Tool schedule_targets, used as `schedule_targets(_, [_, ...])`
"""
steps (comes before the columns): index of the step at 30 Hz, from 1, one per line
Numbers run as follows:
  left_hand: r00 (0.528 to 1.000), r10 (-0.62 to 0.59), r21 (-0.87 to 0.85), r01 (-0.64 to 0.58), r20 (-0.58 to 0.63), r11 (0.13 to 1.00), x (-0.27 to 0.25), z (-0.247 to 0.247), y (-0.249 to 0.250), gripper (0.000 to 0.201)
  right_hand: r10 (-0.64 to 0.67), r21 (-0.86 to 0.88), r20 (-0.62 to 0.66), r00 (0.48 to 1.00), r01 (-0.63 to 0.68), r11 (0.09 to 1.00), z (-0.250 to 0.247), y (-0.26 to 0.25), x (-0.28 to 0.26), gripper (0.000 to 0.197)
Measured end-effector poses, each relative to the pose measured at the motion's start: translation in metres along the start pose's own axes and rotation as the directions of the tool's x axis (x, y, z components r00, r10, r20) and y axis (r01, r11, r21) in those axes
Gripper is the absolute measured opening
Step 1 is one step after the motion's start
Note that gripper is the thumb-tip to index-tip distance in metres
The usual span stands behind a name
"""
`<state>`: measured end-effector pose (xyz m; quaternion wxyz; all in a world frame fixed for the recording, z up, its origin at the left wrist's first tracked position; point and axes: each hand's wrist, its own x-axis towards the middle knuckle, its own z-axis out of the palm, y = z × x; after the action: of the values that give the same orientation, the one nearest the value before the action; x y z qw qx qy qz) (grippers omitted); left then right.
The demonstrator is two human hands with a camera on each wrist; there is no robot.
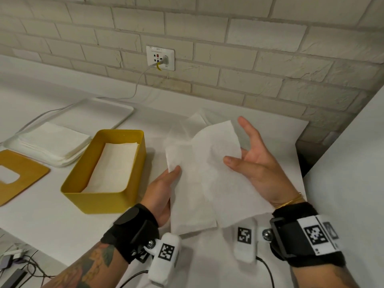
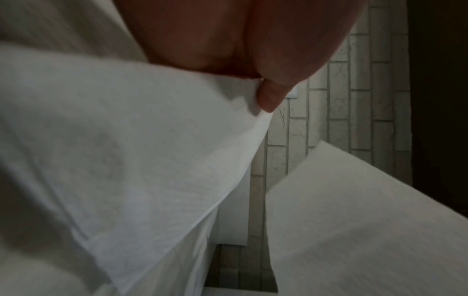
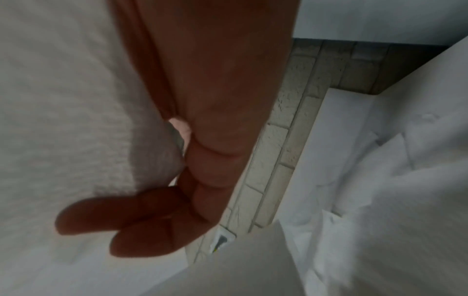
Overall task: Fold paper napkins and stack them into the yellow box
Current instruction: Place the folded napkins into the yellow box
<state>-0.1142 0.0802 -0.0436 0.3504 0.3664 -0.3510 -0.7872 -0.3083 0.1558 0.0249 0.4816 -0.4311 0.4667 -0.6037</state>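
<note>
A white paper napkin [image 1: 207, 173] hangs in the air between both hands, over the table and to the right of the yellow box [image 1: 133, 163]. It bends down the middle into two loose flaps. My left hand [image 1: 173, 173] grips its left edge, thumb on top; the left wrist view shows the thumb [image 2: 271, 96] pressed on the napkin [image 2: 126, 140]. My right hand [image 1: 239, 159] pinches the right edge with thumb and fingers, index finger raised. In the right wrist view, curled fingers [image 3: 152, 220] lie against the napkin [image 3: 63, 100]. Folded napkins [image 1: 116, 163] lie flat inside the box.
A stack of unfolded napkins [image 1: 52, 142] sits on a white tray [image 1: 122, 109] at the far left. A wooden lid [image 1: 25, 175] with a cutout lies left of the box. A brick wall with a socket [image 1: 160, 58] and cable stands behind. A white panel [image 1: 353, 163] rises at the right.
</note>
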Motion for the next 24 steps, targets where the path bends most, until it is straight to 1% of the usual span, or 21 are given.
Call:
schedule_targets(3, [0.999, -0.037, -0.035, 0.038, 0.031, 0.999, -0.002, 0.007, -0.002, 0.036, 0.068, -0.049, -0.029, 0.997, -0.069, 0.996, 0.007, 0.02, -0.002, 0.092])
schedule_targets(6, [0.995, -0.091, -0.071, 0.094, 0.041, 0.993, -0.002, 0.006, -0.004, 0.042, 0.149, -0.16, -0.093, 0.984, -0.162, 0.974, 0.01, 0.033, -0.009, 0.086])
schedule_targets(8, [0.993, -0.109, -0.092, 0.113, 0.047, 0.989, -0.002, 0.002, -0.005, 0.045, 0.155, -0.28, -0.189, 0.97, -0.204, 0.938, 0.009, 0.042, -0.01, 0.083])
schedule_targets(10, [0.993, -0.106, -0.099, 0.111, 0.054, 0.989, -0.002, -0.001, -0.005, 0.045, 0.14, -0.361, -0.336, 0.932, -0.264, 0.895, 0.004, 0.051, -0.009, 0.079])
schedule_targets(11, [0.993, -0.099, -0.095, 0.104, 0.059, 0.99, -0.002, -0.002, -0.005, 0.044, 0.164, -0.342, -0.383, 0.909, -0.304, 0.889, 0.001, 0.054, -0.009, 0.079])
schedule_targets(12, [0.994, -0.088, -0.083, 0.093, 0.066, 0.992, -0.003, -0.003, -0.006, 0.043, 0.22, -0.279, -0.389, 0.895, -0.342, 0.897, 0.0, 0.057, -0.01, 0.08])
schedule_targets(13, [0.995, -0.071, -0.062, 0.075, 0.073, 0.995, -0.003, -0.002, -0.006, 0.042, 0.297, -0.202, -0.358, 0.885, -0.384, 0.901, -0.001, 0.06, -0.01, 0.08])
schedule_targets(14, [0.995, -0.052, -0.036, 0.055, 0.081, 0.998, -0.004, -0.002, -0.006, 0.041, 0.37, -0.134, -0.307, 0.877, -0.424, 0.896, 0.0, 0.061, -0.011, 0.075])
schedule_targets(15, [0.995, -0.032, -0.008, 0.033, 0.09, 0.999, -0.004, -0.001, -0.006, 0.039, 0.42, -0.085, -0.255, 0.871, -0.453, 0.888, 0.003, 0.061, -0.012, 0.064])
schedule_targets(16, [0.995, -0.011, 0.02, 0.009, 0.098, 1.0, -0.004, 0.0, -0.006, 0.038, 0.44, -0.05, -0.222, 0.87, -0.461, 0.886, 0.005, 0.062, -0.013, 0.05])
schedule_targets(18, [0.994, 0.036, 0.069, -0.043, 0.1, 0.997, -0.004, 0.001, -0.005, 0.034, 0.415, -0.002, -0.24, 0.878, -0.428, 0.904, 0.007, 0.068, -0.011, 0.028])
schedule_targets(20, [0.995, 0.074, 0.097, -0.081, 0.073, 0.992, -0.002, -0.001, -0.005, 0.03, 0.36, 0.027, -0.307, 0.881, -0.37, 0.929, 0.005, 0.071, -0.009, 0.014])
schedule_targets(22, [0.995, 0.083, 0.082, -0.087, 0.049, 0.993, 0.0, -0.004, -0.005, 0.029, 0.311, 0.045, -0.344, 0.886, -0.316, 0.948, 0.001, 0.069, -0.008, 0.006])
schedule_targets(24, [0.997, 0.068, 0.056, -0.07, 0.038, 0.996, 0.001, -0.007, -0.005, 0.028, 0.266, 0.085, -0.34, 0.902, -0.252, 0.964, -0.004, 0.063, -0.009, 0.005])
